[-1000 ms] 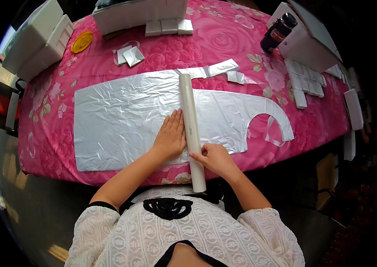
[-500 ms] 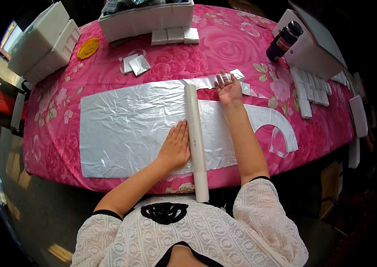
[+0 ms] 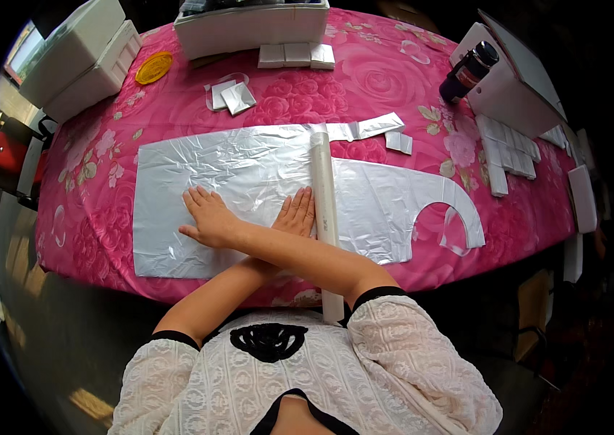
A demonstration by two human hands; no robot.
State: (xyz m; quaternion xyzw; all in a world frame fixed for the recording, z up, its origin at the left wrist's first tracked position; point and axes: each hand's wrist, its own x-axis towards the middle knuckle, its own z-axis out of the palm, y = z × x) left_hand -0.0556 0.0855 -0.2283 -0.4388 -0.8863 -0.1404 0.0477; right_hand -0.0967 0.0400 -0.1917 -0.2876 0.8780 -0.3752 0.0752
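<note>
Sheet: a thin, silvery, crinkled plastic film lies flat across the pink rose-patterned tablecloth; its right end is cut into an arch shape.
Tube: a long white roll lies across the sheet from its far edge to past the table's near edge, towards your chest.
Left hand: your left hand lies flat, palm down, fingers released and together, on the film just left of the tube, touching or nearly touching it.
Right hand: your right hand crosses over the left forearm and presses on the film further left, fingers spread and straight, grasping nothing.
Handling, sheet: judge it very light, limp and slippery; it will likely wrinkle, slide on the cloth and lift in a draught. Hold it by flat palm pressure, or pinch an edge or corner; a tug near the cut arch may tear it.
Handling, tube: likely light and stiff, and free to roll; take it around its middle or by the overhanging near end.
Surroundings: white boxes at the far edge, a yellow lid, small folded silver pieces, a dark bottle at the far right.
</note>
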